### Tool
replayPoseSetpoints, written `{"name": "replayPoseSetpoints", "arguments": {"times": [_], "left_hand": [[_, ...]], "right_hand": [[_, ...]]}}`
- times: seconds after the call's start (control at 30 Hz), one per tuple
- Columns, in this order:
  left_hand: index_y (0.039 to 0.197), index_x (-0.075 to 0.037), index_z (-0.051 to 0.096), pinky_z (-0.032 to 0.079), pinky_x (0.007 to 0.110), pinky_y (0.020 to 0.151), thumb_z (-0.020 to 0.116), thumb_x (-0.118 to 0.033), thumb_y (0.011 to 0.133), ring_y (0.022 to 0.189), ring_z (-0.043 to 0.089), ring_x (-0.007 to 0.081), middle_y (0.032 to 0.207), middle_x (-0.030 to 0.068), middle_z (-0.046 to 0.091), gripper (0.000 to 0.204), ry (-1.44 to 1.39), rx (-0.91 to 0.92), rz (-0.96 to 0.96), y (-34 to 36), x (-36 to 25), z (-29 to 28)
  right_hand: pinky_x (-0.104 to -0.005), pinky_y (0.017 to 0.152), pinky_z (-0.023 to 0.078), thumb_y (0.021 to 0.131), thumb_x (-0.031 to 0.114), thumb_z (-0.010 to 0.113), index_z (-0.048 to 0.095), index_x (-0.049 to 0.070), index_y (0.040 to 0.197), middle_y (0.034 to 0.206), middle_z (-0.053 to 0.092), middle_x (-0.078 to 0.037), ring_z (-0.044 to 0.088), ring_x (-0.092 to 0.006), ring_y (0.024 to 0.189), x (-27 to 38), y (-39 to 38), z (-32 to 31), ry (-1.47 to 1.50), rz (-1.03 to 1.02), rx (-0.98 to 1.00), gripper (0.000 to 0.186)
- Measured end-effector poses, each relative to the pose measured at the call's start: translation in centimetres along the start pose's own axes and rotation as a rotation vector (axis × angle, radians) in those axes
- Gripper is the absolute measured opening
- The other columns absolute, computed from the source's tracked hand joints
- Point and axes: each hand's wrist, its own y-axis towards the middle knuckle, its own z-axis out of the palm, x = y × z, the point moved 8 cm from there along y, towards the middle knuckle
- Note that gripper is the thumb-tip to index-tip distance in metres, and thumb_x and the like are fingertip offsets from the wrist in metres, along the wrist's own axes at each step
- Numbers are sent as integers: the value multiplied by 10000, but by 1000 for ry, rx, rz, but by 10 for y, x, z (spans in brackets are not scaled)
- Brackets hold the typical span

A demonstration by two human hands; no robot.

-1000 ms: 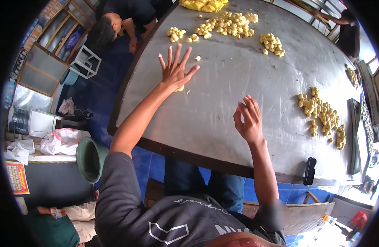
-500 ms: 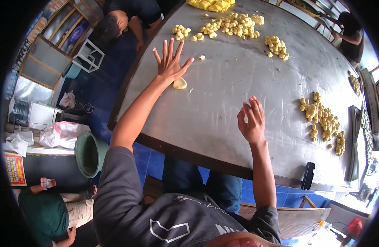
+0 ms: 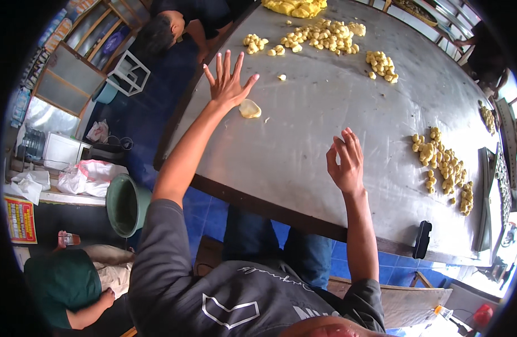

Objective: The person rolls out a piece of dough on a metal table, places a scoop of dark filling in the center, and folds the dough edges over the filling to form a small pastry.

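My left hand (image 3: 228, 81) is spread, fingers apart and empty, over the left part of the steel table (image 3: 303, 168). A pale flattened dough disc (image 3: 250, 109) lies just beside the base of its thumb. My right hand (image 3: 346, 160) is at mid-table with fingers curled and thumb near the index finger; whatever is between them, if anything, is hidden. Small dough lumps form piles at the back (image 3: 334, 36) and right (image 3: 441, 160). A larger yellow dough mass (image 3: 292, 8) sits at the far edge.
A bent-over person (image 3: 174, 28) is at the far left, another person (image 3: 480, 56) far right, a third (image 3: 62, 286) lower left. A green bucket (image 3: 124, 205) stands left, below shelving. A black object (image 3: 421, 240) lies on the near right edge. A white frame (image 3: 129, 73) stands left.
My left hand has moved up and left, uncovering the dough disc. My right hand keeps its curled shape. The view has shifted slightly, and the lower-left person has moved.
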Motion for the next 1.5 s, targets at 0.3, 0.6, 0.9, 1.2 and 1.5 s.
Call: {"name": "replayPoseSetpoints", "arguments": {"times": [0.3,0.6,0.9,1.2,1.5], "left_hand": [[1540,-250,130,-73,670,1092,297,-718,900,1473,-40,328,1600,123,60,810,26,-17,-64,6,6,6],[1539,-270,126,-70,684,1082,311,-692,914,1473,-14,330,1599,109,64,777,-114,-59,-60,-21,-20,-8],[1539,-255,133,-56,688,1079,322,-660,932,1472,-5,338,1594,122,88,753,-96,-84,-23,-8,-30,-28],[1533,-241,165,-53,694,1074,340,-638,938,1471,-7,333,1590,117,98,736,-96,1,-56,-39,-26,-10],[1529,-251,188,1,700,1069,425,-597,931,1461,65,342,1564,129,173,730,-132,-60,99,-19,-59,-19]], "right_hand": [[-465,893,515,710,-86,629,612,-36,976,1080,589,-200,586,-382,1079,-1,-2,0,-8,-2,-24,271],[-455,885,510,708,-83,630,613,-35,982,1105,577,-197,574,-379,1094,-1,0,-3,-14,12,-11,278],[-455,900,506,711,-77,637,621,-36,985,1116,579,-197,574,-374,1103,0,0,-2,-6,8,5,278],[-458,902,507,719,-73,629,625,-26,994,1131,582,-197,572,-379,1107,-5,-5,-1,0,15,0,279],[-458,900,505,715,-69,637,608,-27,1009,1109,580,-197,576,-382,1090,-1,-2,0,-7,-6,-9,298]]}}
